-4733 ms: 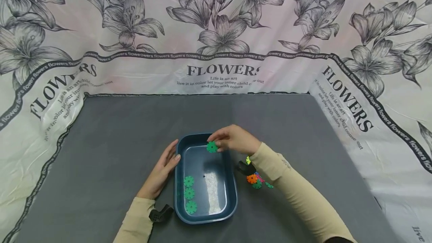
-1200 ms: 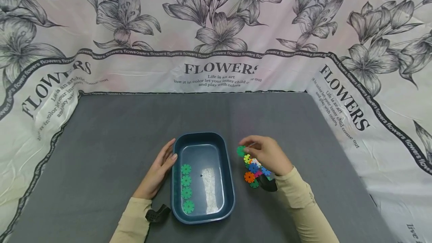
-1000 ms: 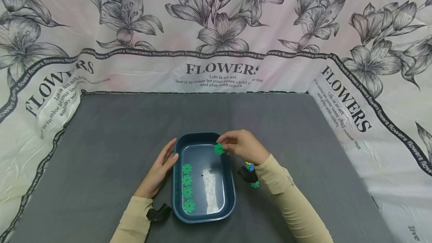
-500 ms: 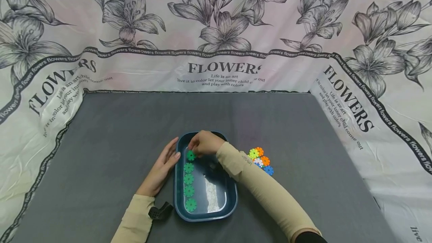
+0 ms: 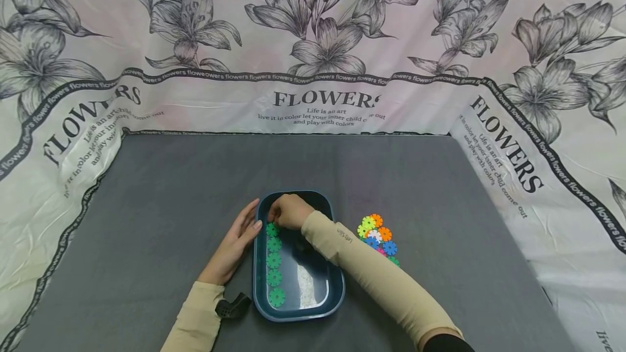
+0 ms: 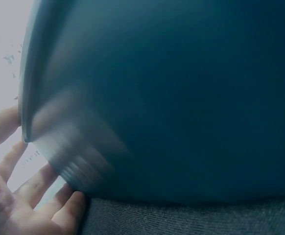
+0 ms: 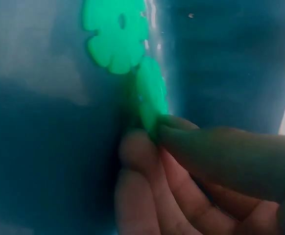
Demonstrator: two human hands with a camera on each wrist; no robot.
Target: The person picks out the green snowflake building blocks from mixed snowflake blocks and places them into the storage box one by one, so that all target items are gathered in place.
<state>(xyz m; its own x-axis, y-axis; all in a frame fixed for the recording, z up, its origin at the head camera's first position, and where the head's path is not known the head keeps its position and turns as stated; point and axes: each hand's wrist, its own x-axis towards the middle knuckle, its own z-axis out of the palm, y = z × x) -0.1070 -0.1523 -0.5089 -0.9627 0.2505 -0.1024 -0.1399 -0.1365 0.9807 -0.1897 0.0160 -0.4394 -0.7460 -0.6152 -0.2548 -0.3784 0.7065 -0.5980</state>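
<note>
A blue plastic tray [image 5: 336, 287] lies on the grey table. Along its left inner side runs a row of several green notched flower-shaped discs [image 5: 274, 261]. My right hand [image 5: 292, 212] reaches into the far left corner and pinches a green disc [image 5: 271, 230] at the head of that row. In the right wrist view, thumb and fingertips grip this tilted green disc [image 7: 152, 95] by its lower edge; it meets a flat-lying green disc [image 7: 115, 36]. My left hand [image 5: 232, 249] rests against the tray's left outer wall, fingers extended, thumb at the rim.
Right of the tray lies a pile of colourful notched discs [image 5: 376, 234], orange, yellow, white, blue, pink and green, partly behind the right sleeve [image 5: 376, 276]. A black wrist device [image 5: 233, 307] sits by the tray's near left side. Flower-printed cloth [image 5: 323, 107] borders the table.
My right hand has carried a green disc from the pile into the tray's far left corner, lowering it at the row's end. The row has grown longer. My left hand stays at the tray.
</note>
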